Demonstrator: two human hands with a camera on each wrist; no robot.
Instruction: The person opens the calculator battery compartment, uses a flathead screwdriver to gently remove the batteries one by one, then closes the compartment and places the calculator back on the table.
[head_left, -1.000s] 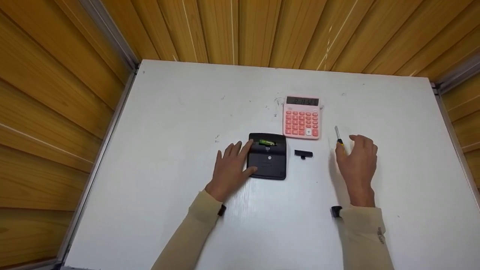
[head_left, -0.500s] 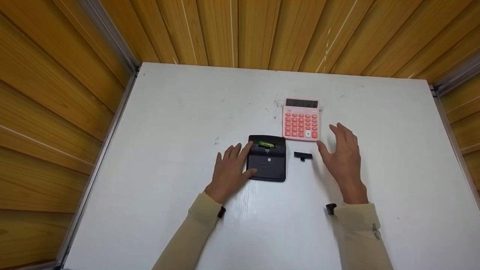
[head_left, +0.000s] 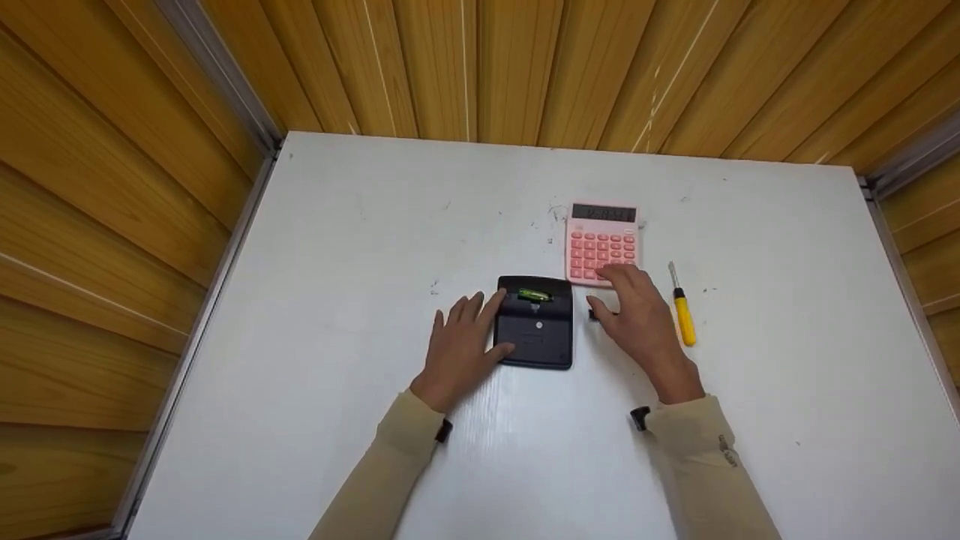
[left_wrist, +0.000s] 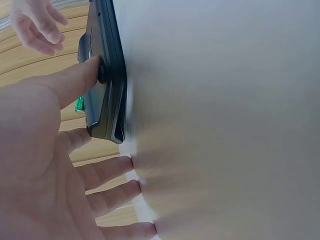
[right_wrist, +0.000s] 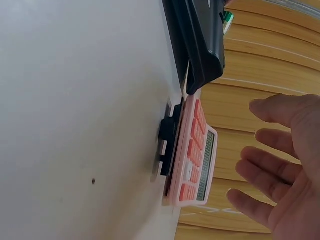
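A black calculator (head_left: pixel 534 341) lies back side up on the table, with a green battery (head_left: pixel 534 295) showing in its uncovered battery slot. My left hand (head_left: pixel 460 351) steadies its left edge, the thumb and forefinger touching it and the other fingers spread on the tabletop. Just right of it is a small black battery cover (right_wrist: pixel 168 142), mostly hidden under my right hand in the head view. My right hand (head_left: pixel 639 319) hovers above this cover with relaxed, parted fingers and nothing between them. Its fingertips overlap the lower edge of a pink calculator (head_left: pixel 604 234) in the head view.
To the right of my right hand lies a screwdriver (head_left: pixel 683 313) with a yellow handle, its tip pointing away from me. The white table (head_left: pixel 375 225) is bordered at the back and sides by wood-patterned walls (head_left: pixel 510 67).
My right hand has come away from the screwdriver, leaving it on the table, and moved left over the battery cover. The left hand keeps its place on the black calculator.
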